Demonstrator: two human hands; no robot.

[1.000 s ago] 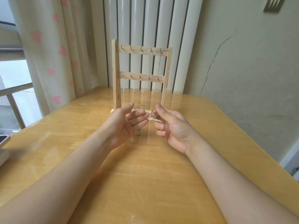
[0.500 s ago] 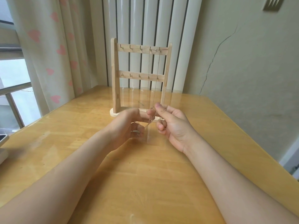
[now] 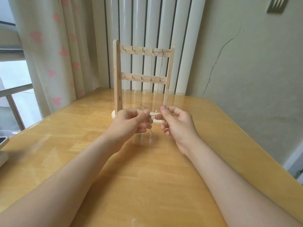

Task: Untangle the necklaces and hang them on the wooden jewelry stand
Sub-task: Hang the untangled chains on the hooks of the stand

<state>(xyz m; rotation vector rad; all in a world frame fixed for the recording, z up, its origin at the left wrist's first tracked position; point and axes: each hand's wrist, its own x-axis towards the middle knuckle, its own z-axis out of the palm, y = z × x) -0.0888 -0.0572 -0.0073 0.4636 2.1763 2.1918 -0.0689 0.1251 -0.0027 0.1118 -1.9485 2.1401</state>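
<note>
Wooden table (image 3: 147,177) — your left hand (image 3: 129,123) and right hand (image 3: 177,125) each pinch thin necklace chain (image 3: 156,95) at the fingertips — jewelry stand (image 3: 118,79) just beyond your fingers.

Glossy wooden table (image 3: 147,185) (matt wooden stand (image 3: 117,76))

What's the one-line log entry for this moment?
left hand: pinching chain; right hand: pinching chain; stand: one necklace on top hooks; stage: untangling

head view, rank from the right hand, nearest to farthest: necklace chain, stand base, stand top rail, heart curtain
1. necklace chain: pinched by right hand.
2. stand base: just behind the fingers.
3. stand top rail: up, behind.
4. heart curtain: far left.
</note>
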